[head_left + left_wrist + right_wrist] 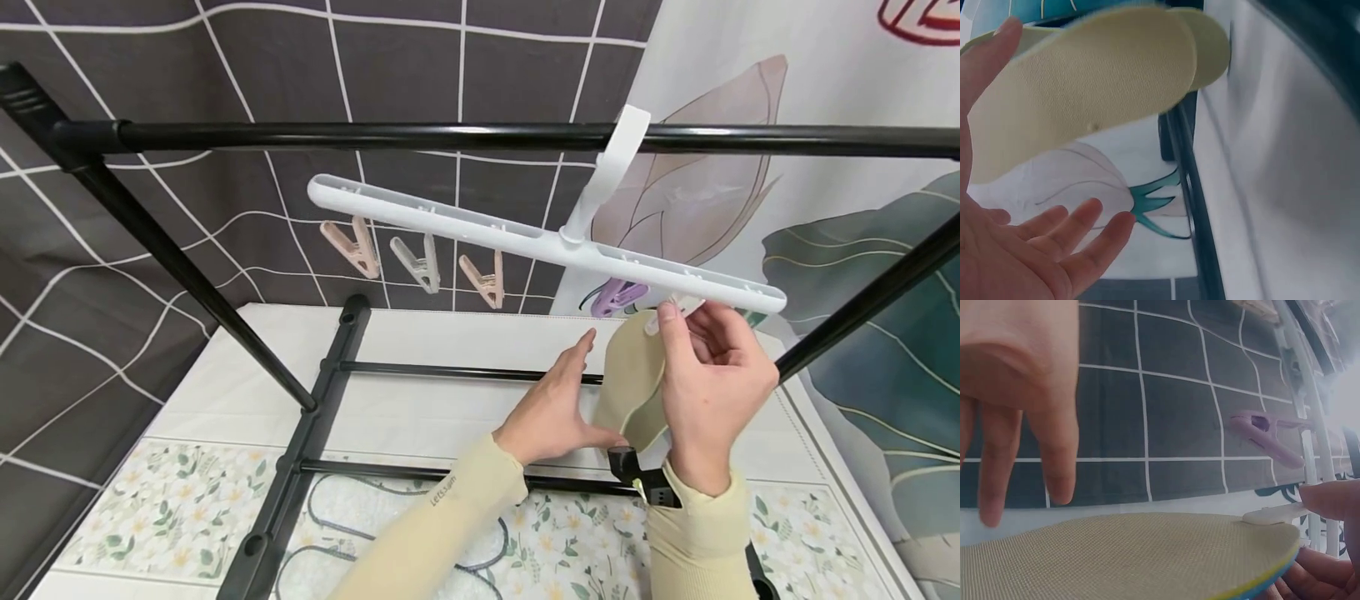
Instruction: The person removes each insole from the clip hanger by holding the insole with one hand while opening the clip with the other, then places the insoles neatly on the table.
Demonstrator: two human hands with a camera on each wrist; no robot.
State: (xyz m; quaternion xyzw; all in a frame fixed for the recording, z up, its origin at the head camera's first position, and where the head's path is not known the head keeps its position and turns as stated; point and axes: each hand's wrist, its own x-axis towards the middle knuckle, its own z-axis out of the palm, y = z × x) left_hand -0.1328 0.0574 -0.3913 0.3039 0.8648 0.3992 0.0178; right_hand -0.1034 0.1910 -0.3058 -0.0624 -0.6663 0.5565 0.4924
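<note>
A white clip hanger [450, 229] hangs by its hook from a black rail. Under its right end hang beige insoles [626, 358], two overlapping in the left wrist view. My right hand [712, 375] pinches a white clothespin [1269, 514] at the upper end of an insole, thumb in front and fingers curled behind. Beside the insoles is my left hand [551, 408], its fingers spread and holding nothing. The left thumb is near the insole's lower part; whether it touches cannot be told. A purple clothespin [617, 297] hangs just left of the insoles.
Pink clothespins [360, 247] and a grey clothespin [420, 262] dangle from the hanger's left half. The black rack [375, 135] has slanted legs and low crossbars [450, 371]. White flat shapes with dark edging [408, 508] lie on the floral surface. Curtains stand behind.
</note>
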